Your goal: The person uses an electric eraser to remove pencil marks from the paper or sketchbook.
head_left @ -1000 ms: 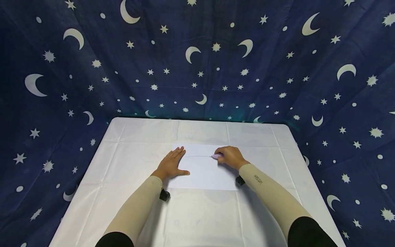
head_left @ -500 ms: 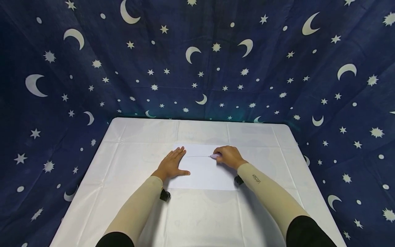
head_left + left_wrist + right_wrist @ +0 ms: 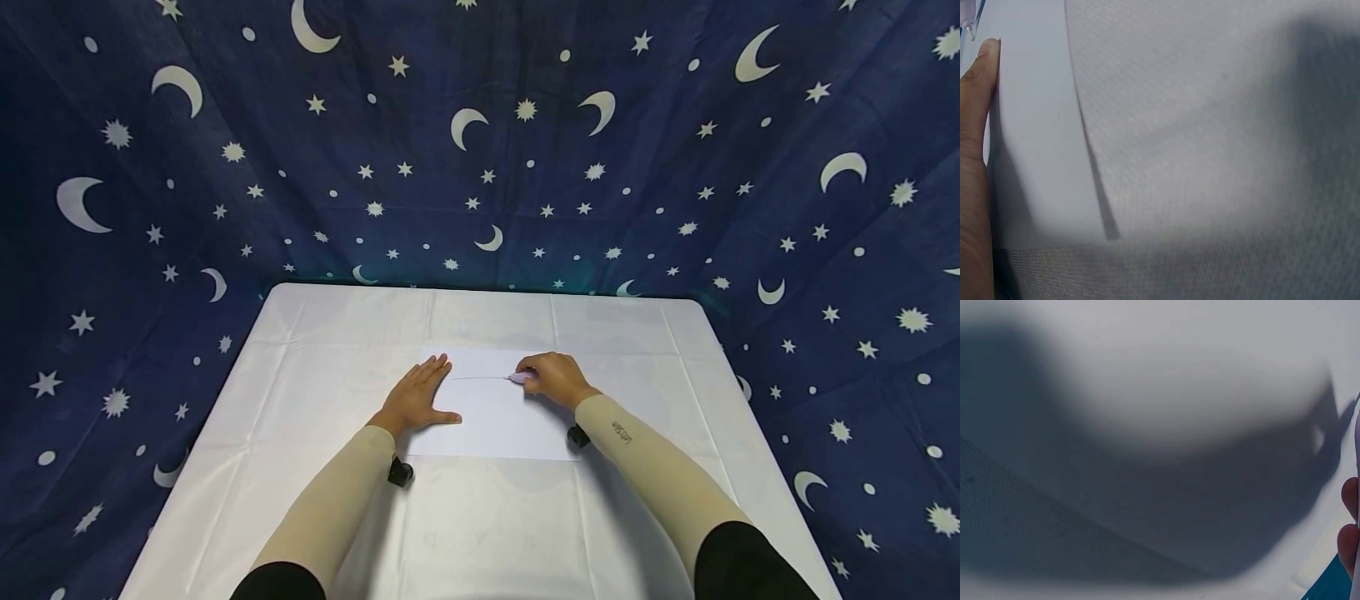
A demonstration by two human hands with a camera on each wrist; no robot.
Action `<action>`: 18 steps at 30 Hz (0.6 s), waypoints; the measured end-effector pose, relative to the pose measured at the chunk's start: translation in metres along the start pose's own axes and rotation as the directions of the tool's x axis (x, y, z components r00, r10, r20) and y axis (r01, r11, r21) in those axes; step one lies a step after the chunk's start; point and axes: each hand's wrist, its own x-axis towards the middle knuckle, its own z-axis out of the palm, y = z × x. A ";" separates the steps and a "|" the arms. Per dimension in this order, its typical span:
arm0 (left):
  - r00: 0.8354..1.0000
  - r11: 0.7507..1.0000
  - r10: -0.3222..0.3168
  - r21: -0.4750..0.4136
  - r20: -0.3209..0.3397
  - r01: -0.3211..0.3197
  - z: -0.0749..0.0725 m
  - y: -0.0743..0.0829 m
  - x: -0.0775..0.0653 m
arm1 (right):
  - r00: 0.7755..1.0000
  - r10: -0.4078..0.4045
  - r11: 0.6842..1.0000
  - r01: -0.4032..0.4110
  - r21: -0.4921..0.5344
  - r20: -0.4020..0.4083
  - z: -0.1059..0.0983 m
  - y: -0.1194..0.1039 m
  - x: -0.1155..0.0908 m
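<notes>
A sheet of white paper [image 3: 498,429] lies on the white-covered table. My left hand [image 3: 415,398] rests flat over its left side, fingers straight and thumb spread toward the middle. In my right hand [image 3: 557,379] is a small lilac tool [image 3: 522,378] with a narrow tip, pinched between thumb and fingers; its exact kind cannot be told. A thin dark line [image 3: 478,378] runs across the upper paper, leftward from that tip. The left wrist view shows the tool's pale tip [image 3: 970,28] beyond my thumb [image 3: 984,69]. Only fingertips [image 3: 1349,540] show in the right wrist view.
The white table cover [image 3: 322,367] has fold creases and surrounds the paper. Behind and beside the table hangs a dark blue cloth [image 3: 420,100] with moons and stars. Small black wrist cameras [image 3: 401,473] sit under both wrists.
My right hand has slid slightly left along the paper with the lilac tool. The left hand stays in place, and the whole head view has shifted a little.
</notes>
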 end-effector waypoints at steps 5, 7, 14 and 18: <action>1.000 1.000 0.005 0.003 -0.001 -0.005 0.000 0.001 0.000 | 1.000 0.003 1.000 -0.003 -0.011 0.002 0.000 -0.001 0.001; 1.000 1.000 0.005 0.001 -0.001 -0.005 0.000 0.001 0.000 | 1.000 0.010 1.000 -0.010 -0.018 0.006 -0.001 0.000 0.000; 1.000 1.000 0.022 -0.016 -0.020 -0.022 -0.001 0.000 -0.001 | 1.000 0.027 1.000 -0.027 -0.014 0.006 -0.005 0.005 -0.005; 1.000 1.000 0.021 -0.018 -0.020 -0.021 -0.002 0.001 -0.001 | 1.000 0.026 0.999 -0.026 -0.027 0.002 -0.006 0.008 -0.007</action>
